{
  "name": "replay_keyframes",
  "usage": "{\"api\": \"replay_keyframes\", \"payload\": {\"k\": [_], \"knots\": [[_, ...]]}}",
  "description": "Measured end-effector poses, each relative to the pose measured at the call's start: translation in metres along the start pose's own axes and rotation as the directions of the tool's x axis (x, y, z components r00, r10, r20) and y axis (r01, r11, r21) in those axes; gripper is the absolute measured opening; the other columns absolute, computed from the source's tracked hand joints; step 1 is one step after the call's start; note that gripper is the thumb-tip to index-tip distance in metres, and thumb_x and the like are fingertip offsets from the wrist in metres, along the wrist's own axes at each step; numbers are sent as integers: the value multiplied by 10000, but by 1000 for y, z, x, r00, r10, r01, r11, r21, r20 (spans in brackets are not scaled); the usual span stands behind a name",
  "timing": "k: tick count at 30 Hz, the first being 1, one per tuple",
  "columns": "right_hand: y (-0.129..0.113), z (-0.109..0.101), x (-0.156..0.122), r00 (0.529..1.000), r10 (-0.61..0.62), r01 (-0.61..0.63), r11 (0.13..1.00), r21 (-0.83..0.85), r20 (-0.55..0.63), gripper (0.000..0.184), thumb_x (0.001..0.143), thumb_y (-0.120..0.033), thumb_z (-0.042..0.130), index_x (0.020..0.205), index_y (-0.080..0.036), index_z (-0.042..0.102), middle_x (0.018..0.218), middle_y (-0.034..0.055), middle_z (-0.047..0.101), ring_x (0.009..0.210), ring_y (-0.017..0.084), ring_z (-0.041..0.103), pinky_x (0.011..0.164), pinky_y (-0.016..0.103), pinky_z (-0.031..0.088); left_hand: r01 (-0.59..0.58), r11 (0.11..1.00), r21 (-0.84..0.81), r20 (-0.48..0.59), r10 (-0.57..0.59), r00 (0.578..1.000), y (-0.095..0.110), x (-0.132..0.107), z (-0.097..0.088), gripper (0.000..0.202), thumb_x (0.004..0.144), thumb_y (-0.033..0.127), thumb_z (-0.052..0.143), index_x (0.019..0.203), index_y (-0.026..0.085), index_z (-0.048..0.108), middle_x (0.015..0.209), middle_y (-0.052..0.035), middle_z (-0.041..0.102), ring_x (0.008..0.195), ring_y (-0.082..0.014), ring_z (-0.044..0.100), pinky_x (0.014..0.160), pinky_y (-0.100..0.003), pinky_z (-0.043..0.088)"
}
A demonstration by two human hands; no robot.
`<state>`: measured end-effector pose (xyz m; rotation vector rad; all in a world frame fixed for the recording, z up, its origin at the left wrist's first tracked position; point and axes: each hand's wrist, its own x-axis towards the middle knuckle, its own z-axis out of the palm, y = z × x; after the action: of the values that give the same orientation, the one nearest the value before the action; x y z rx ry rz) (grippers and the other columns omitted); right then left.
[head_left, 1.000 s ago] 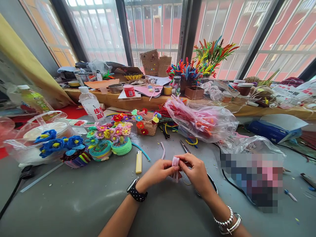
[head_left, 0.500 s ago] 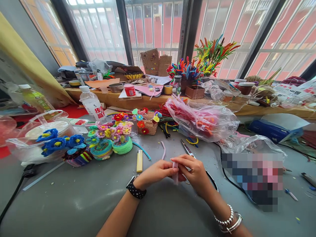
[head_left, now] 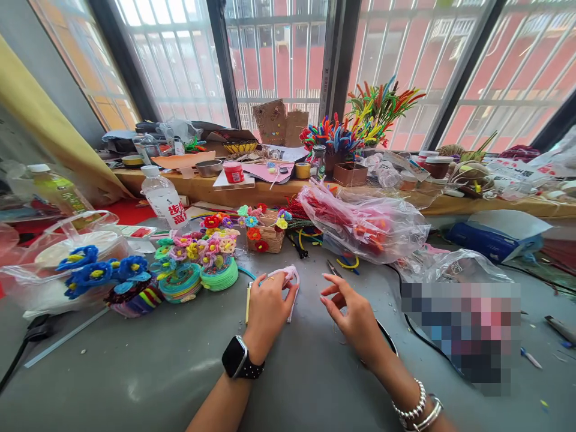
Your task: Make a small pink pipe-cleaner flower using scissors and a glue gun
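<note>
My left hand (head_left: 270, 309), wearing a black watch, is closed over a pale pink pipe cleaner (head_left: 293, 279) that bends out past the fingers near the table top. Its fingertips are partly hidden behind the hand. A yellow lighter (head_left: 248, 303) lies just left of that hand, mostly covered by it. To the right, my right hand (head_left: 353, 312) hovers with thumb and fingers apart, nothing visible between them. Scissors (head_left: 333, 269) lie beyond and under the right hand, blade tip and part of the handle showing.
Pipe-cleaner flower pots (head_left: 219, 273) and blue flowers (head_left: 96, 271) stand on the left, near a water bottle (head_left: 164, 201). A small flower basket (head_left: 265, 234) sits ahead. Plastic-bagged pipe cleaners (head_left: 364, 225) lie beyond; a black cable (head_left: 407, 321) runs right.
The hands have come apart. My left hand moved left and forward onto the pale pink pipe cleaner; my right hand has opened. The short pale pink piece held between them no longer shows separately.
</note>
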<state>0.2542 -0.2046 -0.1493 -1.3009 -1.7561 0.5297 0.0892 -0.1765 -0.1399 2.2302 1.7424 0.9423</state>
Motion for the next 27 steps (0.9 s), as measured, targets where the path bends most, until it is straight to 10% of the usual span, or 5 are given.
{"api": "replay_keyframes", "payload": {"k": [8,16,20,27], "knots": [[10,6,-1,999,-50,48,992,-116,-13,283,792,-193,432,1071,-178,483,780,17,632,566,110,578,587,242,484,-68,958,278,111,39,993,-1,-5,6,221,704,120,449,890,171,556,822,-75,647,829,-227,569,878,-431,284],[2,2,1,874,-485,438,779,-449,12,276,816,-209,456,1085,-179,512,972,79,612,961,219,520,930,467,313,-87,906,-415,232,198,952,11,-3,-4,119,736,228,470,819,156,516,727,-13,561,670,-135,503,678,-259,406],[3,-3,-1,898,-436,426,822,-379,63,214,858,-244,394,857,-169,595,626,16,561,591,132,524,675,285,443,110,738,-665,335,163,928,14,-1,-13,159,728,298,519,766,144,508,694,5,519,648,-117,472,620,-225,379],[-1,-20,3,970,-239,226,952,-207,-40,270,865,-283,363,742,-171,575,613,9,503,552,111,481,522,193,377,280,459,-843,356,85,931,14,2,-15,386,820,444,335,710,122,518,604,-31,552,587,-130,483,596,-263,356]]}}
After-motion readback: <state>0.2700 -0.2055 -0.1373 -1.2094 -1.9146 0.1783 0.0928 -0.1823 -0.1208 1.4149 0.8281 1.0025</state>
